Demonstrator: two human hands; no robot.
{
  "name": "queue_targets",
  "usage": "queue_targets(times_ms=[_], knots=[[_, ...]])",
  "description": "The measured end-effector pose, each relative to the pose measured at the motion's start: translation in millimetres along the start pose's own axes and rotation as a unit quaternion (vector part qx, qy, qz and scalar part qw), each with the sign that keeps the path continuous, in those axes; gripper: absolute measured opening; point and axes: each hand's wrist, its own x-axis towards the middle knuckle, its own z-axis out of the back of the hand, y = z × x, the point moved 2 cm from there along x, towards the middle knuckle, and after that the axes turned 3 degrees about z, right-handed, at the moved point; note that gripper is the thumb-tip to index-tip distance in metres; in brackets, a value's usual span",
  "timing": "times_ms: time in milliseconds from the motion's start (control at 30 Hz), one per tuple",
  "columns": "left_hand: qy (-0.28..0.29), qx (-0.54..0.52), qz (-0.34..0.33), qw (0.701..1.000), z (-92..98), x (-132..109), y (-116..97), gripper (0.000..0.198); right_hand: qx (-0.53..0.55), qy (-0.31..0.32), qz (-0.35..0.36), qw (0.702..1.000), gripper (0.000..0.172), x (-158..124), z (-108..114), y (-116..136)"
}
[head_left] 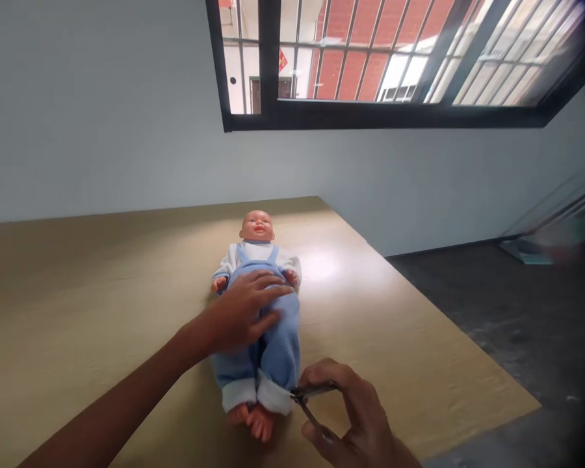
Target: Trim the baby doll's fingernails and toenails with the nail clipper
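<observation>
A baby doll (263, 305) in a white shirt and light blue overalls lies on its back on the tan table (102, 305), head away from me. My left hand (241, 312) rests flat on the doll's belly, fingers stretched out. My right hand (351, 416) is closed on a small metal tool like scissors or clippers (312, 400), its tip beside the white cuff of the doll's leg nearest that hand. The doll's bare feet (253, 419) point toward me.
The table's right edge (448, 318) drops to a dark grey floor (507, 305). A pale wall and a black-framed barred window (394, 58) stand behind. A blurred object sits at the far right (556, 234).
</observation>
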Motion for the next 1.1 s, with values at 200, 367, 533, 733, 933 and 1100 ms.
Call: queue_targets(times_ms=[200, 367, 533, 733, 933, 1100], knots=[[0.008, -0.094, 0.005, 0.996, -6.0, -96, -35, 0.044, -0.014, 0.024, 0.082, 0.996, 0.031, -26, -7, 8], [-0.070, -0.118, 0.007, 0.990, -43.4, -114, -39, 0.033, -0.002, 0.037, 0.051, 0.998, 0.028, -29, -14, 9], [-0.134, -0.122, -0.022, 0.983, -62.2, -109, -38, 0.004, 0.000, 0.027, 0.082, 0.996, 0.026, -27, -27, 10], [-0.163, -0.128, -0.039, 0.978, -64.6, -111, -37, 0.006, -0.031, -0.015, 0.158, 0.987, 0.030, -27, -40, 10], [-0.164, -0.146, -0.051, 0.974, -63.2, -111, -37, 0.010, -0.056, -0.053, 0.215, 0.974, 0.035, -32, -42, 10], [-0.173, -0.149, -0.053, 0.972, -64.9, -110, -37, 0.012, -0.085, -0.027, 0.284, 0.955, 0.030, -32, -46, 18]])
